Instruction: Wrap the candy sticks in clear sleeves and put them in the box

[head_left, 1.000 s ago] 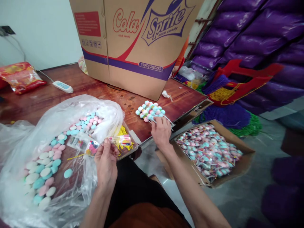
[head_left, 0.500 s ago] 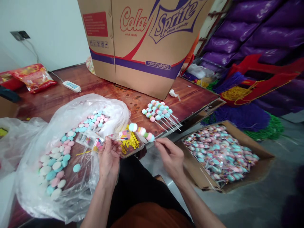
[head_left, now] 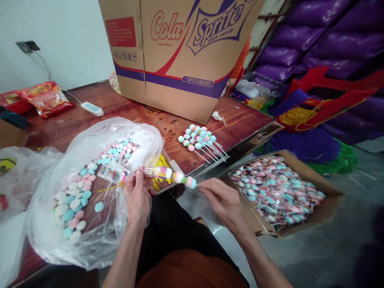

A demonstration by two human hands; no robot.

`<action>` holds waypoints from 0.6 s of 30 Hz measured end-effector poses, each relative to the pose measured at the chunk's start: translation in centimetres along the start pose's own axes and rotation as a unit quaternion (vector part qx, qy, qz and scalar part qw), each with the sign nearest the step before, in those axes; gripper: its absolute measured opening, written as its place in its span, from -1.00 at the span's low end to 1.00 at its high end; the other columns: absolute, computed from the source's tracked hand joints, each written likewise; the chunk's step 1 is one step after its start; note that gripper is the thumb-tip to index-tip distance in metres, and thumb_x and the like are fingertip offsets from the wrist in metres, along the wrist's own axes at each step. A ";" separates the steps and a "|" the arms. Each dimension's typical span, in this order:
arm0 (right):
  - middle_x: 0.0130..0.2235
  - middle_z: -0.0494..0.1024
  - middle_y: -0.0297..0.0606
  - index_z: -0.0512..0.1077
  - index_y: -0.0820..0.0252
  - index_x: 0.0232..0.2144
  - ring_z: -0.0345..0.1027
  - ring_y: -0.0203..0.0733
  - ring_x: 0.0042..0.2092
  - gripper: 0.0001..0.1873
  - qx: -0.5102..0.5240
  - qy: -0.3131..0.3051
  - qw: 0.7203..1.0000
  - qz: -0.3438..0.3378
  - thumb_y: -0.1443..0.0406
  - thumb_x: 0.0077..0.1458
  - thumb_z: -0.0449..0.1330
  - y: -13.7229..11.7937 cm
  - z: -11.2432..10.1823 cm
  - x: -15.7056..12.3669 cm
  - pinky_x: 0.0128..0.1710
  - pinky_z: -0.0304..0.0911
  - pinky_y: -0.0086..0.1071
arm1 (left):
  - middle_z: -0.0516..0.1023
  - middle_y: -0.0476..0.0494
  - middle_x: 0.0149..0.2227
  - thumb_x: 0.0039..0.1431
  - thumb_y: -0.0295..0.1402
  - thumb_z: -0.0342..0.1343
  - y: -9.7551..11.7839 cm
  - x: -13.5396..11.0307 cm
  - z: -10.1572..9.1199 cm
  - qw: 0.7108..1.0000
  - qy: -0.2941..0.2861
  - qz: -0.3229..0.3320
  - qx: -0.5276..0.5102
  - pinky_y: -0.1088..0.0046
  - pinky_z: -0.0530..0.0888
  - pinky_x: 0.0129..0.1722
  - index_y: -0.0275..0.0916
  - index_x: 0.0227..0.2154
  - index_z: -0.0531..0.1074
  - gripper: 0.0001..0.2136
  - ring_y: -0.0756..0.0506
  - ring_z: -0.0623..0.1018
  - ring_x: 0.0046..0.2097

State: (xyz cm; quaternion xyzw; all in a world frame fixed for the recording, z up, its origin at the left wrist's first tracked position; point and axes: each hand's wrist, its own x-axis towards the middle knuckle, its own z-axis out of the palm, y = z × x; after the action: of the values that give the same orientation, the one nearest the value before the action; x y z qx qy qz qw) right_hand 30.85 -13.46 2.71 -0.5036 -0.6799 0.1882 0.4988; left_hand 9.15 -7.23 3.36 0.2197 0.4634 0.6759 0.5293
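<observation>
Between finger and thumb, my left hand (head_left: 137,195) pinches a small clear printed wrapper (head_left: 154,172). My right hand (head_left: 221,199) grips the stick of a candy skewer (head_left: 183,179) strung with pink, blue, white and green pieces. The skewer's far end meets the wrapper's mouth; whether its tip is inside is hard to make out. Under my left wrist spreads an open plastic bag (head_left: 120,127) with loose pastel candies (head_left: 70,204). More clear wrappers (head_left: 112,173) lie on it, with a gold twist tie (head_left: 108,188) beside them. A tray of gold twist ties (head_left: 162,170) sits behind the skewer.
Several finished skewers (head_left: 198,138) lie on the wooden table (head_left: 240,124). A large carton (head_left: 168,72) stands at the back. To the right, a low box (head_left: 330,192) holds wrapped skewers. A power strip (head_left: 92,109) and a red snack bag (head_left: 45,99) lie at the left.
The wrapper and the skewer have come into line, and the skewer's far end has dropped to the wrapper's mouth. My right hand has shifted slightly right and down.
</observation>
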 end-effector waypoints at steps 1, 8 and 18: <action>-0.35 0.55 -0.30 0.55 0.13 -0.27 0.43 -0.26 -0.32 -0.84 0.012 -0.011 1.000 0.012 0.43 0.27 0.18 -0.1 0.0 0.0 -0.29 0.30 -0.40 | 0.58 0.00 -0.42 -0.06 -0.09 0.40 0.0 0.0 0.0 1.000 -0.003 0.013 0.010 0.50 0.50 -0.36 -0.18 -0.45 0.51 -0.71 0.00 0.55 -0.41; -0.42 0.54 -0.32 0.59 0.13 -0.37 0.39 -0.27 -0.39 -0.82 0.054 -0.069 0.992 0.090 0.34 0.25 0.20 -0.5 -0.1 -0.1 -0.35 0.26 -0.42 | 0.61 -0.04 -0.37 0.04 -0.11 0.35 0.3 -0.3 -0.4 0.998 -0.006 0.042 0.045 0.48 0.52 -0.34 -0.17 -0.42 0.54 -0.76 -0.03 0.58 -0.37; -0.41 0.54 -0.31 0.57 0.16 -0.34 0.41 -0.25 -0.38 -0.84 0.034 -0.018 0.997 0.067 0.35 0.25 0.19 -0.7 1.0 -0.7 -0.34 0.26 -0.40 | 0.59 -0.08 -0.42 0.10 -0.07 0.30 -1.1 -0.5 -1.2 0.994 -0.008 0.047 0.098 0.44 0.52 -0.38 -0.22 -0.40 0.56 -0.72 -0.05 0.56 -0.41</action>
State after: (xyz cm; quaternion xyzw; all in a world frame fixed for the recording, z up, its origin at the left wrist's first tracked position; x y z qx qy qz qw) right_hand 29.62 -14.14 2.47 -0.5277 -0.6465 0.2529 0.4895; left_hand 8.93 -8.20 1.91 0.2973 0.5124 0.6496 0.4765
